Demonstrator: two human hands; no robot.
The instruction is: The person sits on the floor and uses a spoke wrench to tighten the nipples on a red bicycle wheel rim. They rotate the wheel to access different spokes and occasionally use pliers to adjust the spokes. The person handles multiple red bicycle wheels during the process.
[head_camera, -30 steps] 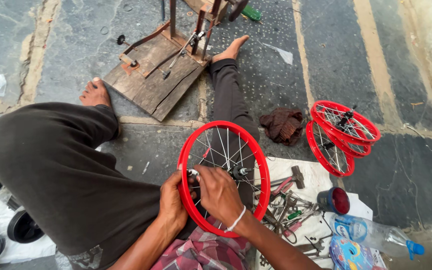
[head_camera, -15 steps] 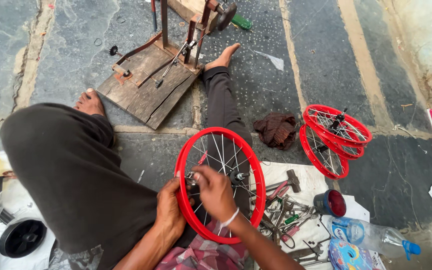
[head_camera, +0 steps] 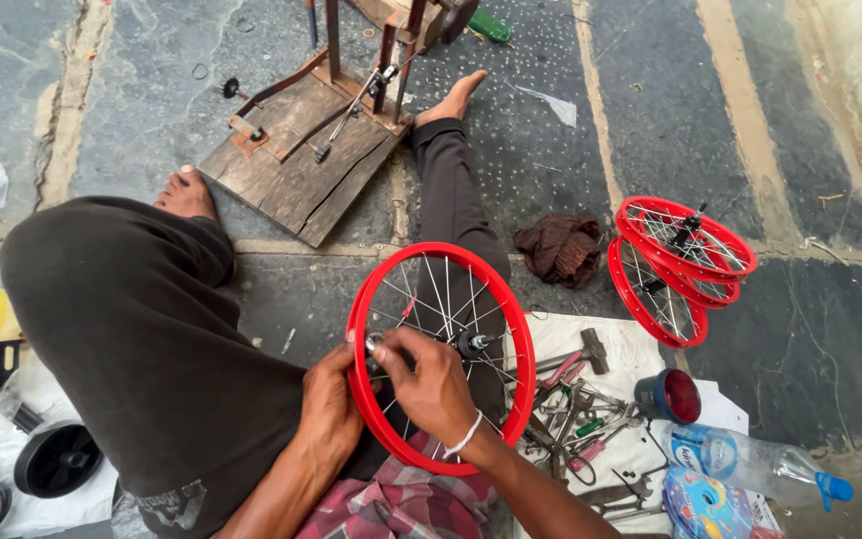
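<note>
A red spoked wheel rim (head_camera: 511, 329) rests on my lap between my dark-trousered legs. My left hand (head_camera: 329, 404) grips its near-left edge by the hub axle. My right hand (head_camera: 433, 384), with a white band on the wrist, reaches through the spokes, fingers pinched on a small metal part at the hub (head_camera: 376, 349). The other end of the hub (head_camera: 472, 345) shows among the spokes.
Two more red wheels (head_camera: 685, 255) lie stacked at the right. Pliers, a hammer and other tools (head_camera: 576, 399) lie on a white sheet beside a red-lidded tin (head_camera: 675, 396) and a plastic bottle (head_camera: 750, 461). A wooden stand (head_camera: 301, 160) lies ahead, a brown rag (head_camera: 561, 248) near it.
The view has shifted slightly. Both hands stay at the hub of the red wheel; my right fingers have shifted a little on the axle.
</note>
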